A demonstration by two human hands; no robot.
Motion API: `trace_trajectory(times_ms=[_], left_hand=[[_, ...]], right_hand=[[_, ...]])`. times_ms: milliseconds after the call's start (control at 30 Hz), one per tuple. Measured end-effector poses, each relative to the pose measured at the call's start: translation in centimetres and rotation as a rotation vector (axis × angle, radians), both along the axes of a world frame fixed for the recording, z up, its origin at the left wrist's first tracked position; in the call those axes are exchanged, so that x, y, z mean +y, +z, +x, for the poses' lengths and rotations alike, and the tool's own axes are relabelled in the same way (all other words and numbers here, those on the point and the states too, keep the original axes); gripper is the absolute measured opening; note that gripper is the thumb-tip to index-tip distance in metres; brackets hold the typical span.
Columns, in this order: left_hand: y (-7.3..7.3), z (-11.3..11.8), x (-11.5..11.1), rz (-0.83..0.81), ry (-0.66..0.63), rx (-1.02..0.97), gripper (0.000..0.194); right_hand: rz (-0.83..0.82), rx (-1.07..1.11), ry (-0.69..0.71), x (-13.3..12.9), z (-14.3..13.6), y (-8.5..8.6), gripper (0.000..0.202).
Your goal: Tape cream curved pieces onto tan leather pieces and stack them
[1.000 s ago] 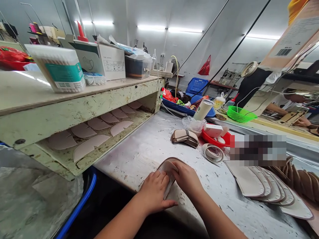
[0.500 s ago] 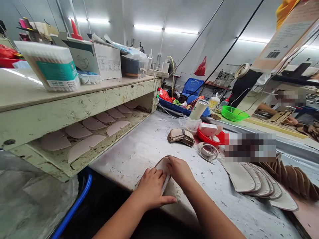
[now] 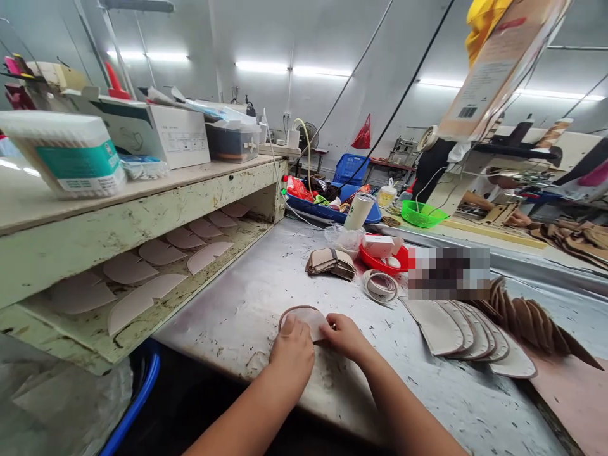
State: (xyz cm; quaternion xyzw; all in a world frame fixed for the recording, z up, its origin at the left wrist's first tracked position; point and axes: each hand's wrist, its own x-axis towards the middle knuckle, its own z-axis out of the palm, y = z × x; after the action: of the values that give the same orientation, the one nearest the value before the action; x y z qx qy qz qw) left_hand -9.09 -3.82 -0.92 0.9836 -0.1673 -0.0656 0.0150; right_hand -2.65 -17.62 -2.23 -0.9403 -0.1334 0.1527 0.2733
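Observation:
A pale rounded leather piece with a brown edge lies at the front of the metal worktop, partly covered by my hands. My left hand bears down on its left part, fingers bent and close together, the thumb out of sight. At its right edge my right hand is closed, thumb and forefinger pinching the rim. Several similar pale pieces are fanned out to the right. Straight ahead sits a small stack of curved pieces, with a rolled pale strip beside it.
On the left a shelf holds several pale cut pieces below its top. A red bowl, a cream tumbler and a blue tray stand farther back. Brown folded pieces lie at right. Another person's hand shows beyond.
The view has swung right and tipped slightly. My left hand's fingers have drawn together and its thumb is tucked away. The leather piece now lies turned, with more of its rounded edge showing.

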Motion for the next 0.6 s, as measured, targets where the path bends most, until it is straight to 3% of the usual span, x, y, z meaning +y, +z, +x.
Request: trace_trajectory(times_ms=[133, 300, 500, 600], left_hand=[[-0.2, 0.2, -0.1, 0.065, -0.03, -0.017, 0.039], [0.6, 0.7, 1.0, 0.139, -0.068, -0.044, 0.035], [2.3, 1.4, 6.0, 0.278, 0.048, -0.087, 0.029], [2.6, 0.7, 7.5, 0.283, 0.027, -0.084, 0.029]], right_hand=[[0.08, 0.055, -0.016, -0.2, 0.6, -0.5, 0.019], [0.146, 0.063, -0.052, -0.2, 0.7, -0.6, 0.016], [0.174, 0.021, -0.116, -0.1, 0.6, -1.0, 0.017], [0.193, 0.031, -0.13, 0.1, 0.4, -1.1, 0.015]])
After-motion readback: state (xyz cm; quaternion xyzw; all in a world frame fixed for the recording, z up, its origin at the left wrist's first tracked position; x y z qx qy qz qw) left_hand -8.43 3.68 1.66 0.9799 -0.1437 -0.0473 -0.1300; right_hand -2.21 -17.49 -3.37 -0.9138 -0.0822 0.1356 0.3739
